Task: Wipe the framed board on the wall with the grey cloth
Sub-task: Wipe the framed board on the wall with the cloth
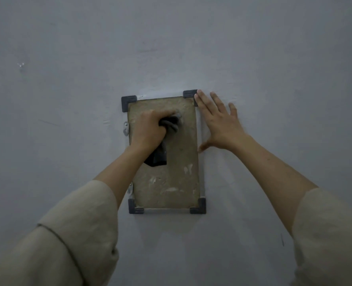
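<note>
A framed board hangs on the grey wall, tall and narrow, with a brownish stained face and dark plastic corner pieces. My left hand is closed around a bunched grey cloth and presses it against the board's upper part. A dark tail of the cloth hangs down below my wrist. My right hand lies flat on the wall beside the board's right edge, fingers spread, fingertips at the top right corner piece and thumb touching the frame's side.
Two small metal brackets sit on the frame's left edge, one high and one low. The plain grey wall fills the rest of the view, with a small mark at the upper left. Beige sleeves cover both forearms near the bottom.
</note>
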The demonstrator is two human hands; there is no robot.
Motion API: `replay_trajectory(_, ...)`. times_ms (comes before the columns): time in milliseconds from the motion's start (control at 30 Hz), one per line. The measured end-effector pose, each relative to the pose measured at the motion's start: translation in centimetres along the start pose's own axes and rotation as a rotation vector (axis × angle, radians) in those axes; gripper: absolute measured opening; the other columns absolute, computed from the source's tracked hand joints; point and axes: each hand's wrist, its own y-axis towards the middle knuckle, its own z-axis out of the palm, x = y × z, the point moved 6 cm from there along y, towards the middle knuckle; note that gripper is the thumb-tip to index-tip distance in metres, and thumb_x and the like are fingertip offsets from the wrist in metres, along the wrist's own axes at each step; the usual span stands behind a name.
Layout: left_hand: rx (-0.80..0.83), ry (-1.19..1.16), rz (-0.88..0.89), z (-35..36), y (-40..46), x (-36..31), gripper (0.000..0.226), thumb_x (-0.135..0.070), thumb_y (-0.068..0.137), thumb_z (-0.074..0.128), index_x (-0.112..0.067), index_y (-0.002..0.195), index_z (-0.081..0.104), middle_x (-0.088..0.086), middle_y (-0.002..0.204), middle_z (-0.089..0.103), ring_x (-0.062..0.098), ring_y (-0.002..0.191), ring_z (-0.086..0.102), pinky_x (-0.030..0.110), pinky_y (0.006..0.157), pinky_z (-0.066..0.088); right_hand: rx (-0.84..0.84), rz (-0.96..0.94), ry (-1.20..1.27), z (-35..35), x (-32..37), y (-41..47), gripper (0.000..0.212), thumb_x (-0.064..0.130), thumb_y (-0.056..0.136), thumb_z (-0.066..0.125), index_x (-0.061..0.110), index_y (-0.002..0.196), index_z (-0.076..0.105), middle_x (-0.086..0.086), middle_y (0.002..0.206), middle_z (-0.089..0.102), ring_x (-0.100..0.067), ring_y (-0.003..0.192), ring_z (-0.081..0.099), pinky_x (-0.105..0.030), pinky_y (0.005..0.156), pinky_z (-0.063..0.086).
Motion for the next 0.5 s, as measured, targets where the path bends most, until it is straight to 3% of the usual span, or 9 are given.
replay_trajectory(133,0.35,0.078,0.106,2.4,-0.9,-0.4,0.051,0.011,0.075,0.051,-0.019,0.114,0.065,0.005,0.111,0.069,0.016,0.097,0.061,0.017,0.078,0.042,0.006,-0.003,0.004,-0.1,0.1,-0.1,0.139,0.055,0.053,0.081,0.018,0.147,-0.014,0.006,0.156,-0.018,-0.021,0.143,-0.015,-0.059,0.111,0.007)
replay_trajectory(200,0.297,0.047,0.061,1.7,-0.3,0.2,0.054,0.013,0.072,0.05,-0.02,0.112,0.066,0.006,0.108,0.07,0.019,0.098,0.062,0.023,0.08,0.047,0.011,-0.006,0.002,-0.2,0.1,-0.1,0.139,0.056,0.052,0.081,0.018,0.147,-0.014,0.006,0.156,-0.018,-0.021,0.143,-0.015,-0.059,0.111,0.006)
replay_trajectory(300,0.024,0.015,-0.026,0.4,-0.6,0.4,0.052,0.012,0.071,0.05,-0.014,0.113,0.065,0.01,0.111,0.069,0.025,0.105,0.062,0.037,0.09,0.05,0.005,-0.003,-0.004,-0.1,0.0,-0.1,0.139,0.056,0.052,0.081,0.018,0.147,-0.014,0.005,0.156,-0.019,-0.021,0.143,-0.015,-0.059,0.112,0.006)
replay_trajectory(367,0.092,0.038,0.043,1.4,-1.5,-0.3,0.051,0.012,0.073,0.051,-0.013,0.116,0.063,0.01,0.115,0.067,0.025,0.108,0.061,0.033,0.094,0.047,0.005,-0.002,-0.008,0.0,0.1,0.0,0.139,0.056,0.052,0.081,0.018,0.147,-0.014,0.005,0.156,-0.019,-0.021,0.143,-0.016,-0.059,0.112,0.006)
replay_trajectory(433,0.264,0.062,0.117,2.2,-1.7,-0.7,0.052,0.013,0.073,0.052,-0.015,0.116,0.063,0.009,0.115,0.067,0.024,0.108,0.06,0.027,0.091,0.043,0.005,0.0,-0.007,0.0,0.1,0.0,0.139,0.056,0.052,0.081,0.018,0.147,-0.014,0.006,0.155,-0.019,-0.021,0.143,-0.016,-0.059,0.112,0.006)
replay_trajectory(500,0.34,0.094,0.122,2.1,-1.1,-0.3,0.053,0.013,0.073,0.051,-0.017,0.116,0.064,0.009,0.112,0.069,0.024,0.106,0.061,0.033,0.091,0.047,0.007,-0.001,-0.006,-0.1,0.1,-0.1,0.14,0.057,0.051,0.08,0.018,0.147,-0.014,0.006,0.155,-0.019,-0.021,0.143,-0.015,-0.059,0.112,0.007)
